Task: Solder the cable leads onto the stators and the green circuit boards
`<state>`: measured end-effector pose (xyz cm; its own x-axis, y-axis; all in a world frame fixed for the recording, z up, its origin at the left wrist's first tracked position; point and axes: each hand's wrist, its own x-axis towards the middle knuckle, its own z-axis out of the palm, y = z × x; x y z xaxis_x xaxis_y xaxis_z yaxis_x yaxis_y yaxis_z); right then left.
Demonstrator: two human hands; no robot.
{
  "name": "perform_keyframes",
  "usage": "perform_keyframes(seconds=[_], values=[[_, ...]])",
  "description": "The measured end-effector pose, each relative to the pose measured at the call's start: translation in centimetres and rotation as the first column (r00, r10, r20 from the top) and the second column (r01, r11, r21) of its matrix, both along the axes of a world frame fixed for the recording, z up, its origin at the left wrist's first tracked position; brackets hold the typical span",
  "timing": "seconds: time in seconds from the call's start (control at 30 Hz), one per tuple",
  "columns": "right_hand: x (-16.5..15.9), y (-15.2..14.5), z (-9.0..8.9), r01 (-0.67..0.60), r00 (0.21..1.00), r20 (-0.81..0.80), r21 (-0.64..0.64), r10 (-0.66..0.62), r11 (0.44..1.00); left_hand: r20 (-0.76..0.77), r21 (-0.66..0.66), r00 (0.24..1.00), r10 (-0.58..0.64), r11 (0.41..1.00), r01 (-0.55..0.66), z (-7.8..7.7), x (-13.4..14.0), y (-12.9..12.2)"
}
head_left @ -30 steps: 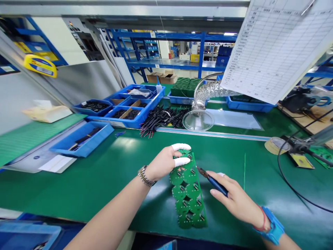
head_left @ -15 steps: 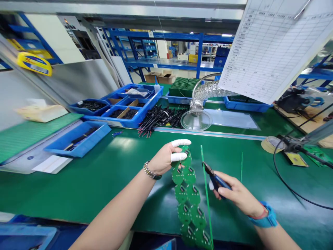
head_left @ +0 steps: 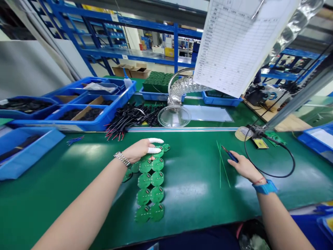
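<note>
A silver-toned bracelet (head_left: pixel 121 159) of small metal links circles the wrist of the left hand (head_left: pixel 137 151); beyond it, smooth white finger cots (head_left: pixel 154 150) sheathe the thumb and forefinger, and behind it the left forearm (head_left: pixel 87 199) is bare. Well to the bracelet's right, the right hand (head_left: pixel 244 167) has a bright blue wristband (head_left: pixel 265 187) and a thin red cord (head_left: pixel 259 181).

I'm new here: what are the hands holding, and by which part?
The left hand holds a green circuit-board panel near its far end; the right hand holds pliers by their blue handles.
</note>
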<state>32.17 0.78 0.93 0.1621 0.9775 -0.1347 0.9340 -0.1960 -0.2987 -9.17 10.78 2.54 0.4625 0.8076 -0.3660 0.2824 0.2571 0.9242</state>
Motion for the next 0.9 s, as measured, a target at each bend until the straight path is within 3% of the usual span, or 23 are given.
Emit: perform_keyframes(seconds=[0.1,0.23,0.3,0.4,0.47,0.53,0.6,0.7,0.83,0.9], values=[[0.9,-2.2,-0.8,0.085,0.994,0.072,0.014,-0.085,0.996,-0.094,0.029,0.973,-0.213,0.976,0.216,0.0,2.0,1.1],[3.3,-7.7,-1.3,0.137,0.981,0.141,-0.021,-0.133,0.990,-0.274,0.094,0.841,-0.466,0.857,0.506,-0.2,5.0,2.0],[4.5,-10.2,-1.6,0.172,0.968,0.195,-0.053,-0.159,0.984,-0.331,0.184,0.802,-0.497,0.799,0.572,-0.6,6.8,2.2],[5.2,-11.8,-1.8,0.232,0.900,0.379,-0.003,-0.214,0.973,-0.342,0.375,0.862,-0.374,0.787,0.490,-1.6,9.2,2.0],[4.1,-11.0,-2.0,0.167,0.878,0.440,0.091,-0.190,0.982,-0.362,0.480,0.903,-0.232,0.784,0.394,-2.1,10.4,1.5],[1.8,-9.1,-2.3,0.038,0.910,0.405,0.125,-0.086,0.991,-0.395,0.537,0.909,-0.136,0.768,0.348,-2.4,11.2,0.7],[-0.8,-6.3,-2.6,-0.034,0.933,0.360,0.090,0.000,0.995,-0.411,0.553,0.904,-0.116,0.757,0.348,-2.3,11.4,-0.6],[-3.7,-2.0,-3.1,-0.040,0.940,0.341,0.052,0.020,0.998,-0.416,0.568,0.901,-0.123,0.739,0.363,-1.9,10.9,-3.0],[-4.3,1.6,-3.1,-0.094,0.949,0.298,-0.044,0.103,0.995,-0.485,0.593,0.872,-0.068,0.708,0.385,-1.8,9.0,-5.6],[-4.4,2.0,-2.7,-0.146,0.951,0.265,-0.069,0.159,0.987,-0.535,0.631,0.845,-0.011,0.660,0.409,-2.0,8.5,-6.6]])
